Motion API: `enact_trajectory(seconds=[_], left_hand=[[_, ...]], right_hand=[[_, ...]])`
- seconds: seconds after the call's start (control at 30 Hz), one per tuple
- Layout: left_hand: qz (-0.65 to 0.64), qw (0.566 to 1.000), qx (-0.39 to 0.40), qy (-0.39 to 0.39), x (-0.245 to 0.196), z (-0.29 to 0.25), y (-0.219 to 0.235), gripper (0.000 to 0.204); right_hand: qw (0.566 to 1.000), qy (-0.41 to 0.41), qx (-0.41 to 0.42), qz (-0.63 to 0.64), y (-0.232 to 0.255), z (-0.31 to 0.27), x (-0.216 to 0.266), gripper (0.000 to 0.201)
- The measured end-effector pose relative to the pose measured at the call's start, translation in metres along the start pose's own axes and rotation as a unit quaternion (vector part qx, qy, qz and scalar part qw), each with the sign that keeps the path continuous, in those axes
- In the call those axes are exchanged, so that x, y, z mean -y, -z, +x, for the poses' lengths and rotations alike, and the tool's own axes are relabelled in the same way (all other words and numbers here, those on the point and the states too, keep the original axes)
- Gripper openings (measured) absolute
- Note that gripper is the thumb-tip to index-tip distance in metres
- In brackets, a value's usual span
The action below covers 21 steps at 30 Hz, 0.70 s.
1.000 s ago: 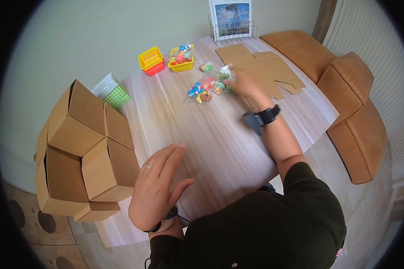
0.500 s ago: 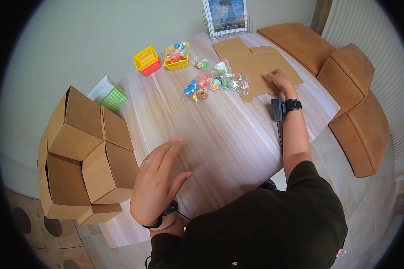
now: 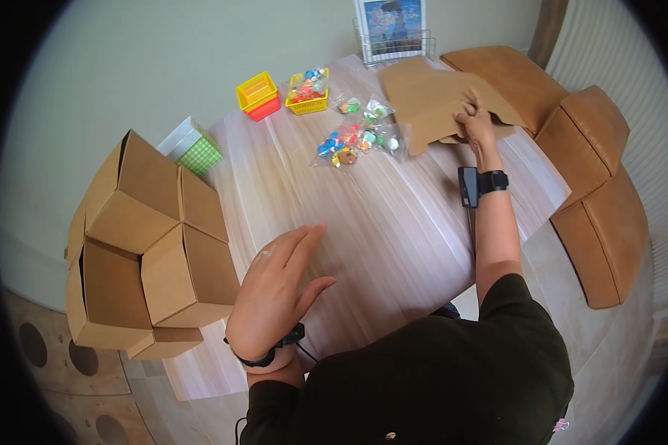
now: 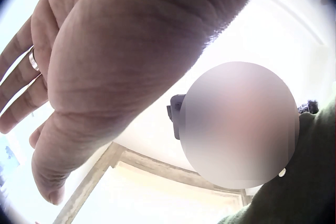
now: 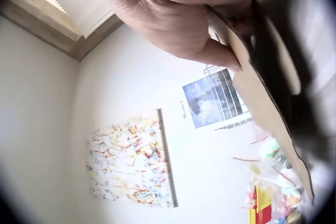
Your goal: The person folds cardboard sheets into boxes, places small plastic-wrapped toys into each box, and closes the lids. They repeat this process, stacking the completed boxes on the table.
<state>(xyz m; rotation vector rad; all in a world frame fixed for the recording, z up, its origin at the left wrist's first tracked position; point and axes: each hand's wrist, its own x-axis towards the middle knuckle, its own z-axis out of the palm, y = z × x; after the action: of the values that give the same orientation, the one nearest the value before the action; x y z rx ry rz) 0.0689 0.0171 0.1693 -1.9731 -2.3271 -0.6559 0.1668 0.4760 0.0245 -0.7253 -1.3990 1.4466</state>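
Note:
My right hand pinches the near edge of a flat brown cardboard piece at the far right of the table. In the right wrist view, the thumb lies over the face of the cardboard, whose edge is tilted up off the table. The other fingers are mostly hidden behind it. My left hand, wearing a ring, hovers palm down over the near left of the table with its fingers stretched out and nothing in it. The left wrist view shows the underside of that hand.
Small toys in clear bags lie left of the cardboard. Behind them stand a filled yellow basket, stacked baskets and a wire rack. Open cardboard boxes and a green checked container line the left side.
My right hand has moved from the bagged toys rightward to the cardboard, gripped its near edge and raised that edge. The left hand keeps its pose.

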Motion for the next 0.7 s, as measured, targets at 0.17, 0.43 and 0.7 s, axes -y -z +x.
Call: enact_trajectory(seconds=[0.17, 0.43, 0.7], left_hand=[[-0.003, 1.000, -0.001, -0.001, 0.004, -0.001, -0.001, 0.065], [0.021, 0.985, -0.169, 0.000, -0.001, 0.008, 0.002, 0.081], [0.108, 0.934, -0.337, 0.040, 0.020, 0.013, 0.000, 0.099]], right_hand=[[0.911, 0.332, -0.022, -0.244, -0.040, -0.036, 0.077, 0.070], [0.840, 0.407, 0.175, -0.314, -0.089, -0.154, 0.164, 0.044], [0.546, 0.569, 0.308, -0.533, -0.132, -0.201, 0.165, 0.015]])
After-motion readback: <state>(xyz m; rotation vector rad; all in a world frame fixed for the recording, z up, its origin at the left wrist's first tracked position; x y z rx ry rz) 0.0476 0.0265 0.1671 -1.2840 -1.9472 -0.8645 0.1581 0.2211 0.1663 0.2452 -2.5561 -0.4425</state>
